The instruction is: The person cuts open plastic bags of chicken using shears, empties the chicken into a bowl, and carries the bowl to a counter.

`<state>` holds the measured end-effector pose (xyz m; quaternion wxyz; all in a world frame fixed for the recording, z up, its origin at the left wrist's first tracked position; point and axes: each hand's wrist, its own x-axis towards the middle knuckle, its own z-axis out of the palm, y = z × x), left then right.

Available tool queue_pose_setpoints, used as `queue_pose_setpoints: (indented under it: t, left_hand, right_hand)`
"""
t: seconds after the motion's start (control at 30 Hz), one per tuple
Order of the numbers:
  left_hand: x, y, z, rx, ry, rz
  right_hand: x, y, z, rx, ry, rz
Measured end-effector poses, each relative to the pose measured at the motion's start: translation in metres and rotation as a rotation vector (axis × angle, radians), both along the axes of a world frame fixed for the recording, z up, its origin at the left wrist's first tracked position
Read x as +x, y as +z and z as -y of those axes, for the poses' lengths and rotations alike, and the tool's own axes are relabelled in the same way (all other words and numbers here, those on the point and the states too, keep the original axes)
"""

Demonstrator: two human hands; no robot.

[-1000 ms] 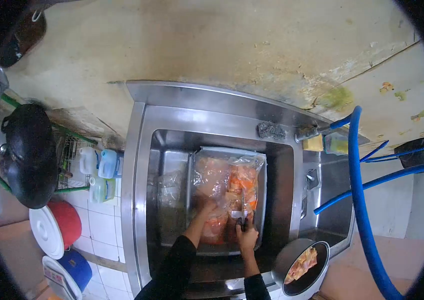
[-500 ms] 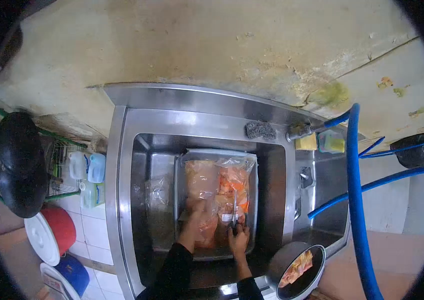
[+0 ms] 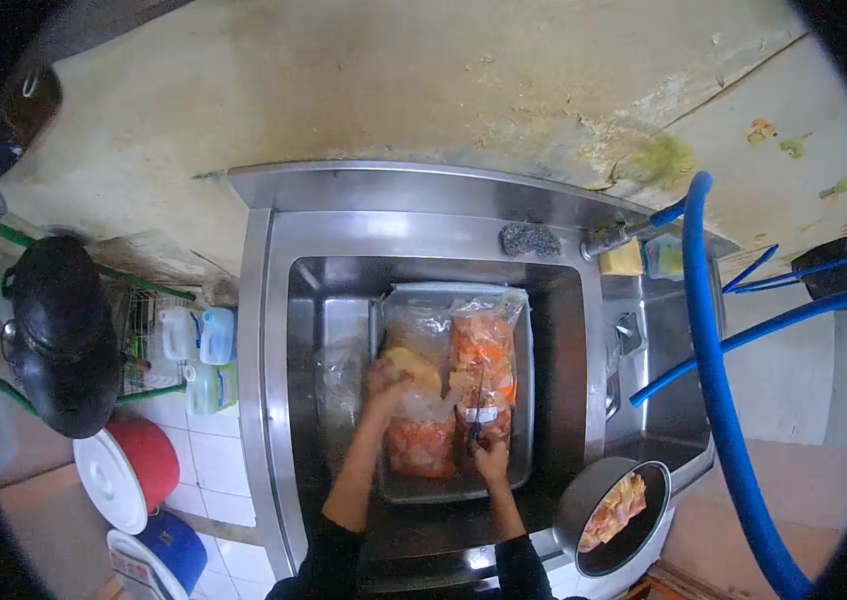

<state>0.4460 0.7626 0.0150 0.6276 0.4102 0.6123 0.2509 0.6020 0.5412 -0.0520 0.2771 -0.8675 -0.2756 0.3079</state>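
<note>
A grey tray (image 3: pixel 454 490) sits in the sink basin with bags of meat on it. My left hand (image 3: pixel 386 385) lies over the left clear plastic bag (image 3: pixel 419 325), fingers apart, beside a pale yellowish piece (image 3: pixel 414 365) in it. Reddish meat (image 3: pixel 422 448) shows at the near end of that bag. On the right lies a bag of orange-red meat pieces (image 3: pixel 484 345) with a white label. My right hand (image 3: pixel 491 460) is closed round the dark handle of what looks like scissors (image 3: pixel 477 405), whose blades point away over this bag.
A pot (image 3: pixel 584 520) with meat pieces stands at the sink's right front corner. A blue hose (image 3: pixel 709 340) curves down on the right. A scouring pad (image 3: pixel 530 239) and a sponge (image 3: pixel 622 258) rest on the back ledge. Plastic jugs (image 3: pixel 212 385) and lidded buckets (image 3: pixel 144 460) stand left.
The view has shifted, so the sink sits slightly further right. My left hand has moved up the left bag, where the yellowish piece now shows plainly. My right hand still holds the tool.
</note>
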Motion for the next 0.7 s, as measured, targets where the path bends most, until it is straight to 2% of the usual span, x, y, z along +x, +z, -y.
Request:
queue_pose_setpoints:
  t: [0.03,0.1,0.13,0.2,0.23,0.3,0.4,0.43,0.5,0.53,0.6,0.63,0.7]
  left_hand:
    - [-0.006,-0.008,-0.007,0.006,-0.002,0.001]
    - [-0.022,-0.019,-0.023,-0.077,0.086,0.323]
    - [-0.023,-0.017,-0.023,-0.074,0.084,0.322]
    - [-0.022,-0.011,-0.018,0.035,0.410,0.379]
    - [-0.022,-0.012,-0.016,0.034,0.409,0.378]
    - [-0.024,-0.013,-0.007,-0.059,0.656,0.450]
    - [-0.020,-0.043,0.010,-0.044,0.703,0.298]
    - [-0.022,-0.043,0.009,-0.043,0.701,0.297]
    - [-0.027,-0.038,0.004,0.181,0.560,0.333]
    - [-0.030,-0.033,-0.002,0.184,0.561,0.335]
    - [-0.034,-0.016,-0.015,0.641,0.253,-0.034]
    - [-0.033,-0.006,-0.017,0.638,0.253,-0.036]
    - [-0.033,0.010,-0.020,0.845,0.099,-0.128]
  right_hand:
    - [-0.003,0.007,-0.004,0.006,-0.002,0.001]
    - [-0.009,0.017,-0.007,0.137,-0.002,-0.054]
    - [-0.009,0.013,-0.005,0.140,-0.004,-0.055]
    - [-0.013,0.001,0.001,0.240,-0.064,-0.226]
    - [-0.013,-0.010,0.007,0.239,-0.066,-0.227]
    - [-0.014,-0.026,0.016,0.275,0.036,-0.340]
    - [-0.028,0.024,-0.005,0.224,0.145,-0.505]
    - [-0.033,0.039,-0.009,0.226,0.143,-0.507]
    - [-0.042,0.066,-0.012,-0.038,0.225,-0.634]
    - [-0.046,0.082,-0.016,-0.035,0.227,-0.632]
    - [-0.052,0.105,-0.020,-0.163,-0.072,-1.167]
    - [-0.058,0.095,-0.019,-0.134,0.020,-1.266]
    - [-0.065,0.093,-0.019,-0.108,0.030,-1.302]
